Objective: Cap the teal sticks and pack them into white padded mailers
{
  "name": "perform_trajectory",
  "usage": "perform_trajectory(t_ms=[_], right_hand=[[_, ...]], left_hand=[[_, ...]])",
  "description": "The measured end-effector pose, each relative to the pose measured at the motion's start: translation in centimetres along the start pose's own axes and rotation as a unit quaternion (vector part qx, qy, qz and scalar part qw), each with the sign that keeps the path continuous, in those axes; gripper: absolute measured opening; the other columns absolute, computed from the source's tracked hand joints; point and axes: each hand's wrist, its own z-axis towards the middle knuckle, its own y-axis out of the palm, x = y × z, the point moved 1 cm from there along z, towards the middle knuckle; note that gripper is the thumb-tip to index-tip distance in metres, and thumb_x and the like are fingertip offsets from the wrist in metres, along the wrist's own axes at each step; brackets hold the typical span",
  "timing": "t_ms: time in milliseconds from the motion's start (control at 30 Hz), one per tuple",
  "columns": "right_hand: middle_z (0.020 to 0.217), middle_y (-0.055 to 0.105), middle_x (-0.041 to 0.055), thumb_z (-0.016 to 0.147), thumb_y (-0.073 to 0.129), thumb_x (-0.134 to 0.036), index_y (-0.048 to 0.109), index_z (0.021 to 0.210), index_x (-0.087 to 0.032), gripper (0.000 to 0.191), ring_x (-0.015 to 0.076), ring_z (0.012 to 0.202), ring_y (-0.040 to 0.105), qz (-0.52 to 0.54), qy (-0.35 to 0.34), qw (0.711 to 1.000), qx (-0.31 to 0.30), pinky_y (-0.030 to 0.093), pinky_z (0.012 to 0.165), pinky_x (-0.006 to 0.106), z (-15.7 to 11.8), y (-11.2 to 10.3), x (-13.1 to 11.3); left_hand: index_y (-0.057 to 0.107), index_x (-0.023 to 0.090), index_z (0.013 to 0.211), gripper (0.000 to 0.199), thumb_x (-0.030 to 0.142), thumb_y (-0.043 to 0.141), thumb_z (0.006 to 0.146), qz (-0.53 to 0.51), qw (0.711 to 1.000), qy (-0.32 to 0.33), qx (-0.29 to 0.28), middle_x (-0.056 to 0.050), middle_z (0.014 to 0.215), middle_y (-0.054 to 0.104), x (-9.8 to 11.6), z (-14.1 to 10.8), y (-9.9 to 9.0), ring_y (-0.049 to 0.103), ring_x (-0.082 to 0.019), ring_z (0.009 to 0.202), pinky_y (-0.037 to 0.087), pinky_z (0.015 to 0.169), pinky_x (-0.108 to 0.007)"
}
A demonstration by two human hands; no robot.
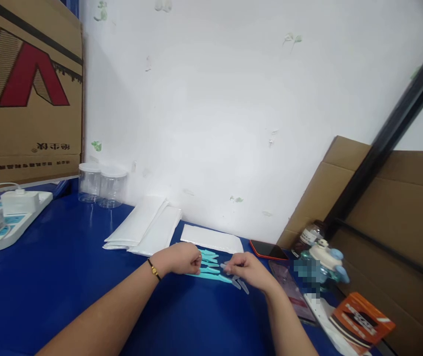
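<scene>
Several teal eyebrow razors (pixel 211 278) lie side by side on the blue table, their left ends partly covered by my left hand (pixel 185 258). That hand is closed, thumb and fingers pinched at the handle of one razor; the exact grip is partly hidden. My right hand (pixel 246 269), just to the right of the razor tips, pinches a small clear plastic cap (pixel 223 267). A few more translucent caps (pixel 244 285) lie loose below its fingers, next to the lowest razor's tip.
White flat packets (pixel 137 225) and another white packet (pixel 211 239) lie toward the wall. Two clear jars (pixel 112 188) and a power strip (pixel 22 222) stand left. At right are a red-edged phone (pixel 269 249), a teal bottle (pixel 320 264) and an orange box (pixel 363 321).
</scene>
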Motion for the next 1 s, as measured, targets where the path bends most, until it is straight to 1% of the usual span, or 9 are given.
perform_trajectory(t_ms=[67, 167, 267, 400, 467, 567, 700, 867, 1000], right_hand=[[0.064, 0.063, 0.0041, 0.069, 0.064, -0.037, 0.071, 0.066, -0.013, 0.025, 0.0141, 0.059, 0.054, 0.007, 0.022, 0.999, 0.028, 0.04, 0.055, 0.024, -0.2, -1.2, 0.9], [0.063, 0.065, 0.0044, 0.068, 0.063, -0.036, 0.071, 0.067, -0.012, 0.025, 0.0157, 0.059, 0.056, -0.035, 0.055, 0.996, 0.059, 0.04, 0.057, 0.025, -0.3, -2.4, 2.3], [0.061, 0.065, 0.0035, 0.067, 0.062, -0.034, 0.071, 0.066, -0.013, 0.024, 0.0155, 0.057, 0.055, -0.084, 0.076, 0.991, 0.074, 0.04, 0.055, 0.024, -0.2, -2.6, 3.1], [0.066, 0.068, 0.0042, 0.067, 0.061, -0.034, 0.072, 0.071, -0.014, 0.023, 0.0167, 0.06, 0.057, -0.125, 0.076, 0.984, 0.098, 0.039, 0.055, 0.024, -0.1, -2.4, 2.8], [0.071, 0.069, 0.0046, 0.069, 0.058, -0.034, 0.072, 0.075, -0.015, 0.024, 0.0178, 0.064, 0.058, -0.144, 0.062, 0.979, 0.131, 0.04, 0.058, 0.025, -0.1, -2.6, 2.4], [0.072, 0.069, 0.0047, 0.071, 0.055, -0.032, 0.072, 0.075, -0.016, 0.023, 0.019, 0.065, 0.059, -0.176, 0.065, 0.969, 0.159, 0.041, 0.061, 0.026, -0.2, -3.1, 2.4], [0.071, 0.069, 0.0044, 0.07, 0.053, -0.027, 0.071, 0.073, -0.017, 0.021, 0.0187, 0.065, 0.058, -0.212, 0.084, 0.96, 0.161, 0.04, 0.061, 0.026, -0.2, -3.4, 3.0], [0.069, 0.068, 0.0039, 0.068, 0.056, -0.026, 0.069, 0.068, -0.017, 0.016, 0.0166, 0.064, 0.058, -0.201, 0.092, 0.967, 0.126, 0.039, 0.059, 0.024, -0.1, -2.9, 3.3], [0.065, 0.066, 0.0026, 0.066, 0.06, -0.029, 0.065, 0.066, -0.016, 0.013, 0.0141, 0.059, 0.056, -0.186, 0.099, 0.972, 0.102, 0.037, 0.052, 0.022, 0.2, -1.7, 3.4]], left_hand=[[0.067, 0.02, 0.071, 0.013, 0.029, 0.059, 0.069, 0.015, 1.0, -0.02, -0.01, -0.001, 0.067, 0.067, -0.6, 0.0, 0.1, 0.054, -0.012, 0.057, 0.034, 0.048, -0.02], [0.067, 0.02, 0.071, 0.012, 0.029, 0.06, 0.068, 0.023, 0.999, -0.035, -0.008, 0.0, 0.067, 0.066, -1.4, 0.2, 0.4, 0.054, -0.012, 0.056, 0.033, 0.047, -0.02], [0.067, 0.021, 0.071, 0.011, 0.028, 0.059, 0.069, 0.021, 0.998, -0.043, 0.037, 0.0, 0.067, 0.065, -1.9, 0.5, 0.6, 0.053, -0.013, 0.057, 0.032, 0.048, -0.021], [0.067, 0.022, 0.079, 0.019, 0.037, 0.06, 0.071, -0.015, 0.997, -0.031, 0.067, 0.0, 0.071, 0.065, -2.0, 0.8, 0.6, 0.056, -0.014, 0.062, 0.034, 0.051, -0.021], [0.066, 0.022, 0.084, 0.023, 0.04, 0.054, 0.076, -0.023, 0.994, -0.016, 0.104, -0.001, 0.08, 0.066, -2.2, 0.9, 0.6, 0.057, -0.015, 0.071, 0.038, 0.056, -0.021], [0.066, 0.021, 0.089, 0.023, 0.03, 0.045, 0.082, 0.008, 0.986, -0.006, 0.166, -0.004, 0.091, 0.064, -3.0, 1.2, 1.0, 0.057, -0.017, 0.086, 0.041, 0.071, -0.024], [0.064, 0.022, 0.099, 0.026, 0.02, 0.048, 0.079, 0.064, 0.981, -0.026, 0.184, -0.005, 0.102, 0.063, -4.4, 1.9, 2.2, 0.056, -0.02, 0.094, 0.041, 0.079, -0.027], [0.066, 0.022, 0.082, 0.022, 0.019, 0.045, 0.079, 0.074, 0.98, -0.048, 0.18, -0.003, 0.084, 0.066, -4.7, 2.4, 2.7, 0.058, -0.018, 0.075, 0.041, 0.067, -0.026], [0.064, 0.022, 0.076, 0.021, 0.017, 0.044, 0.076, 0.063, 0.979, -0.063, 0.184, -0.002, 0.077, 0.067, -4.4, 2.3, 2.4, 0.058, -0.017, 0.071, 0.038, 0.061, -0.025]])
